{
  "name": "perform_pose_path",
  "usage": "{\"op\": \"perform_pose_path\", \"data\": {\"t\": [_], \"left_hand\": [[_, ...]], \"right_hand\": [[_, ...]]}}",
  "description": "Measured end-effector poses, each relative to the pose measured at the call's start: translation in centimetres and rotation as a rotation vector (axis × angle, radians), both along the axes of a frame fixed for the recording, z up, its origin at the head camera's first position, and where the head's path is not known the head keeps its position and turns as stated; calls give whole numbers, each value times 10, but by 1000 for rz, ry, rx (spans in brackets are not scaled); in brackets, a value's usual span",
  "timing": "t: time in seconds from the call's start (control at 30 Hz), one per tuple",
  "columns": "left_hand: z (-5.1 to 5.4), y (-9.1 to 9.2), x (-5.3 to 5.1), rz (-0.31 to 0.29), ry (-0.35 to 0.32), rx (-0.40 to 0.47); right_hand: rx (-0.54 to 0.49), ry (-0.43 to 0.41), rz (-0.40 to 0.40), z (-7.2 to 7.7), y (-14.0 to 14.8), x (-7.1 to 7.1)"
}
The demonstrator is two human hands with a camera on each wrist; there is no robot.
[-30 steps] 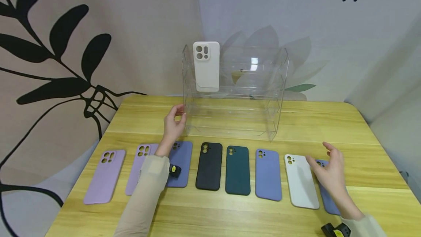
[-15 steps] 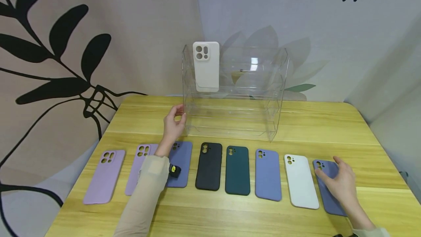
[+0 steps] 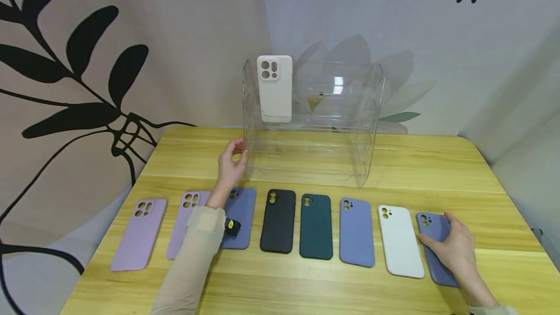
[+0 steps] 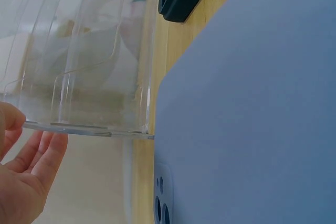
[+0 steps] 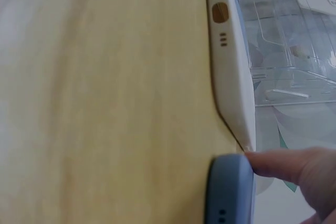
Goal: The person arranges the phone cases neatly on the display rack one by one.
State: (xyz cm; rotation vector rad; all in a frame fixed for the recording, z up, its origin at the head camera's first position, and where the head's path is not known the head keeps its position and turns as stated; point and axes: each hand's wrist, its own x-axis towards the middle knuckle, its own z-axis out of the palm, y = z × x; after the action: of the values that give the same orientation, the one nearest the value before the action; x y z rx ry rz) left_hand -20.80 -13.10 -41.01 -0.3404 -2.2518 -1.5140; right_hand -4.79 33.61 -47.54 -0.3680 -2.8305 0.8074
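At the left side of a clear acrylic display stand, my left hand holds the panel's edge with thumb and fingertips. In the left wrist view the fingers lie against the panel's outer face. My right hand spans the rightmost blue-violet phone case, thumb at its left edge, fingers at its right. The right wrist view has the thumb touching that case's edge; the other fingers are mostly out of that view. A white phone case stands upright on the stand's upper left.
Across the wooden table lie two lilac cases, a blue one partly under my left sleeve, a black, a dark green, another blue-violet and a white case. A wall stands behind.
My right hand has moved right and down from above the white case onto the rightmost blue-violet case, its thumb and fingers now at the edges. The left hand and stand have not moved.
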Motion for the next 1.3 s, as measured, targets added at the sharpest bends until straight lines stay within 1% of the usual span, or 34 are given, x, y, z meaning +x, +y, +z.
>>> {"op": "perform_pose_path", "data": {"t": [0.27,0.4,0.7,0.8,0.87,0.93,1.1,1.2,1.3], "left_hand": [[-1,-1,0,2,10,-3],[-1,-1,-1,-3,9,2],[-2,-1,-1,2,19,-3],[-2,-1,-1,1,30,-5],[-2,-1,-1,3,36,-9],[-1,0,-1,0,38,-9],[-3,-1,-3,-5,32,-7],[-15,-4,-10,3,37,-3],[-27,-7,-19,8,40,2]], "right_hand": [[30,-48,-14,1,1,-3],[34,-58,-19,2,2,-5],[3,-121,-36,3,2,-8],[-1,-126,-34,3,3,-8],[1,-120,-30,3,3,-7],[3,-94,-26,4,3,-7],[14,24,-9,7,0,-8],[20,78,5,12,-3,-11],[19,104,13,18,-7,-14]]}}
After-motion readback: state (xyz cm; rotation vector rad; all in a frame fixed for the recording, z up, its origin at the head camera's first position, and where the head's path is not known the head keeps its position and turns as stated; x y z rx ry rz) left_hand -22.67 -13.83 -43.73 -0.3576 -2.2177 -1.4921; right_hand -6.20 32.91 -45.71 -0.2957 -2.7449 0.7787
